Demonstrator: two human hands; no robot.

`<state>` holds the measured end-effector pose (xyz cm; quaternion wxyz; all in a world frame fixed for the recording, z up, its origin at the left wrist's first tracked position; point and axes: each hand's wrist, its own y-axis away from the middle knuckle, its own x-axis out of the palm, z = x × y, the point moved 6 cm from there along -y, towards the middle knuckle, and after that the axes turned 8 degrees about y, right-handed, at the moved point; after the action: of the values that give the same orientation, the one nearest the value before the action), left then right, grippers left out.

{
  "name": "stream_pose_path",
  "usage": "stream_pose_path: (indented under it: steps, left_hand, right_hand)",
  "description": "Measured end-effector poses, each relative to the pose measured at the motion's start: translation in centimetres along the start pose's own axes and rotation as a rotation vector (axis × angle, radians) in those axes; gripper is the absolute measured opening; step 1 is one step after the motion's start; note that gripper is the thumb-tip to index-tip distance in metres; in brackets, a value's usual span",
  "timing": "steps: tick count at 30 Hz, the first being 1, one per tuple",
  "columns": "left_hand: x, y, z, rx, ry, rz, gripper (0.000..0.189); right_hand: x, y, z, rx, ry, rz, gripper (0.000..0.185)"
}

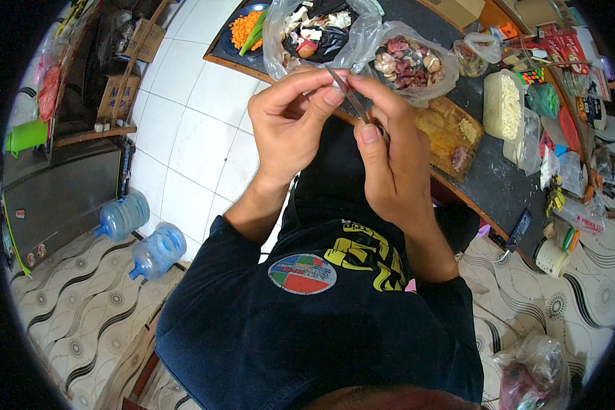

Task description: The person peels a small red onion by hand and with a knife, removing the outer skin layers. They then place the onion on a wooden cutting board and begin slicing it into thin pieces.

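My left hand point(289, 120) pinches a small pale purple piece, probably a shallot or garlic clove point(341, 82), between thumb and fingertips. In my right hand point(397, 143) is a small knife point(356, 102), its blade lying against that piece. Both hands are raised over the near edge of the dark table, with the fingertips close together. Behind them sits a clear plastic bag of peelings and eggshells point(312, 33). To its right, an opened plastic bag holds shallots and garlic point(407, 64). A wooden cutting board point(435, 123) with small chopped heaps lies beyond my right hand.
At the table's far left corner is a dark plate point(228, 41) with chopped orange food and green stalks. A plastic tub point(492, 110) of pale pieces stands right of the board. A phone point(519, 230) lies at the right edge. Water jugs point(159, 251) rest on the floor left.
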<state>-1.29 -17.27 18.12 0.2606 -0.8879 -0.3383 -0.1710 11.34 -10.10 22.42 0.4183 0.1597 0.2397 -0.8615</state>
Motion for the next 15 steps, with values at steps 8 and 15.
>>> stream_pose_path:
  steps: [8,15]
  left_hand:
    - [0.00,0.04,-0.66,0.108,-0.110,0.072,0.022]
    - [0.71,-0.40,-1.00,0.188,-0.085,0.109,0.018]
  right_hand:
    - [0.10,0.23,0.09,-0.067,0.016,-0.009,0.041]
    - [0.06,0.75,0.02,0.016,-0.083,0.036,0.041]
